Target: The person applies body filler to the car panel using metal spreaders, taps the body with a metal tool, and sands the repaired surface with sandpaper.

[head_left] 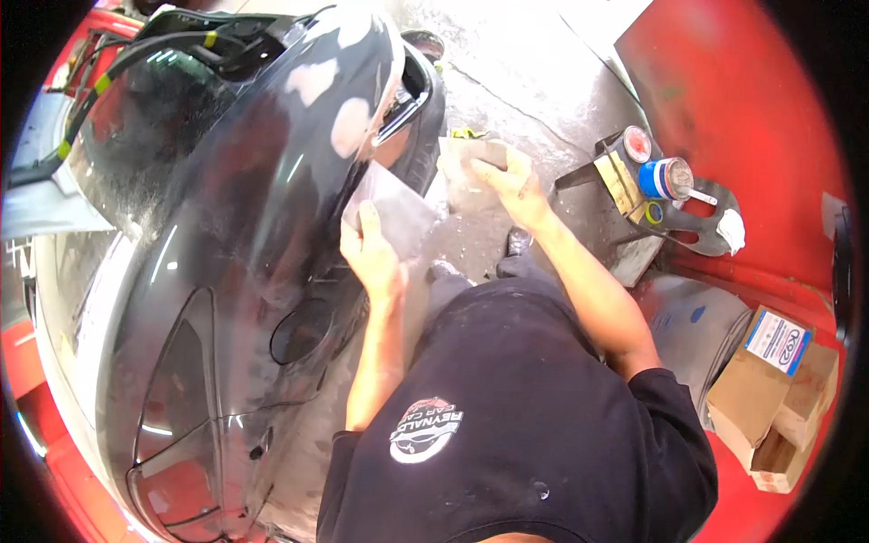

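Observation:
My left hand (pixel 371 253) grips a pale grey, square-cornered sheet (pixel 396 210) by its lower left edge, thumb on top. Higher and to the right, my right hand (pixel 511 185) pinches a beige sheet (pixel 466 172) between thumb and fingers. The two sheets are apart, with a narrow gap between them. Beside my left hand stands a dark car body (pixel 244 190) with pale patches (pixel 351 127) near its light opening.
At the right, a small stand (pixel 579 172) bears a blue can (pixel 665 179), a round red-topped tin (pixel 636 143), a yellow block (pixel 618 184) and a white crumpled cloth (pixel 730 231). Cardboard boxes (pixel 751 394) lie at the lower right. A hose (pixel 95 90) crosses the upper left.

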A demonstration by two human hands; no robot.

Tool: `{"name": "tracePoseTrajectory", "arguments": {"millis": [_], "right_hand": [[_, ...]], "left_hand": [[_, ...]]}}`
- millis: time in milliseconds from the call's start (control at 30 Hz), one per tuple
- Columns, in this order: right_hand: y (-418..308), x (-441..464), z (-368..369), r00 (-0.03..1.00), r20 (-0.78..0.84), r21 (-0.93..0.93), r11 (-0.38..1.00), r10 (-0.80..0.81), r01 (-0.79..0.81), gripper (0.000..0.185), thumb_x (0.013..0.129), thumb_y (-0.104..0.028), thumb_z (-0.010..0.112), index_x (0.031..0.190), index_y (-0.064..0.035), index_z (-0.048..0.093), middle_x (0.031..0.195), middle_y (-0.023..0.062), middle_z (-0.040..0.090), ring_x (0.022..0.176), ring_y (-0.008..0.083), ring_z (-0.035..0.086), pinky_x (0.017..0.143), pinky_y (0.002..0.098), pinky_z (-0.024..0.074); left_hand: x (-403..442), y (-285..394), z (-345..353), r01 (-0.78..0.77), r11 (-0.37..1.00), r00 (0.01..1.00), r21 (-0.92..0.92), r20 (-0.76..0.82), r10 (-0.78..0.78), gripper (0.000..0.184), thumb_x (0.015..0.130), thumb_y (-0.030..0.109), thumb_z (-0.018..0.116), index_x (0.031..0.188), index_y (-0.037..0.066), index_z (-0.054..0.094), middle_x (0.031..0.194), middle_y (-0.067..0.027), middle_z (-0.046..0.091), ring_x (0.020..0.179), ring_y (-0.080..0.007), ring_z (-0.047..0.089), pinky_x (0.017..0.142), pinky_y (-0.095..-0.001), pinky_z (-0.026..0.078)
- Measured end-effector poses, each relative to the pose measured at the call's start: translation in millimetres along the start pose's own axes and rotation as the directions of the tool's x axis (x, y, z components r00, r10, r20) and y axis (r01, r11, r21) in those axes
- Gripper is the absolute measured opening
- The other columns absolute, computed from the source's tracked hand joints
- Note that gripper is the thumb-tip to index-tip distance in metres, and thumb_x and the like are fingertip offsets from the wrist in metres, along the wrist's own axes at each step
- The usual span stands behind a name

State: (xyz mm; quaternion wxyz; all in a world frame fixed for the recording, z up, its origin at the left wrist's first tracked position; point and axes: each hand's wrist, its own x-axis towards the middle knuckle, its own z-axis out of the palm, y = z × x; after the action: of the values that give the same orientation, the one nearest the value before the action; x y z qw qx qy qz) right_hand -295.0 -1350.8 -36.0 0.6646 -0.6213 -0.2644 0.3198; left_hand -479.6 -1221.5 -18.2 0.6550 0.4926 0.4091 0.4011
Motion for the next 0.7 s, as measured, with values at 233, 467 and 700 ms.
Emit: {"name": "tracePoseTrajectory", "arguments": {"millis": [233, 467, 700], "right_hand": [[1, 52, -70, 0.945, 0.295, 0.524, 0.803, 0.142, -0.284, 0.044, 0.095, -0.028, 0.073, 0.126, 0.0011, 0.063, 0.109, 0.0095, 0.073, 0.096, 0.0171, 0.070, 0.087, 0.0333, 0.0549], [10, 61, -100, 0.813, 0.566, 0.286, 0.893, 0.135, -0.348, 0.035, 0.092, -0.025, 0.076, 0.116, -0.0010, 0.067, 0.105, 0.0039, 0.072, 0.094, 0.0122, 0.066, 0.085, 0.0283, 0.0511], [29, 53, -159, 0.844, 0.533, -0.328, 0.934, 0.060, 0.141, 0.025, 0.087, -0.014, 0.076, 0.107, -0.0024, 0.069, 0.092, 0.0043, 0.072, 0.085, 0.0125, 0.065, 0.076, 0.0316, 0.0523]], "left_hand": [[-27, -19, 54, 0.719, 0.673, 0.685, -0.173, 0.339, -0.645, 0.036, 0.100, 0.022, 0.063, 0.128, 0.000, 0.060, 0.116, -0.0121, 0.071, 0.102, -0.0231, 0.070, 0.093, -0.0391, 0.057], [-52, -20, 111, 0.660, 0.694, 0.738, -0.286, 0.416, -0.531, 0.038, 0.104, 0.022, 0.058, 0.135, 0.002, 0.056, 0.122, -0.0096, 0.069, 0.106, -0.0203, 0.070, 0.094, -0.0360, 0.056], [-53, -20, 122, 0.486, 0.825, 0.871, -0.290, 0.087, -0.483, 0.038, 0.103, 0.033, 0.059, 0.131, 0.007, 0.063, 0.108, -0.0063, 0.072, 0.096, -0.0187, 0.070, 0.081, -0.0347, 0.059]]}}
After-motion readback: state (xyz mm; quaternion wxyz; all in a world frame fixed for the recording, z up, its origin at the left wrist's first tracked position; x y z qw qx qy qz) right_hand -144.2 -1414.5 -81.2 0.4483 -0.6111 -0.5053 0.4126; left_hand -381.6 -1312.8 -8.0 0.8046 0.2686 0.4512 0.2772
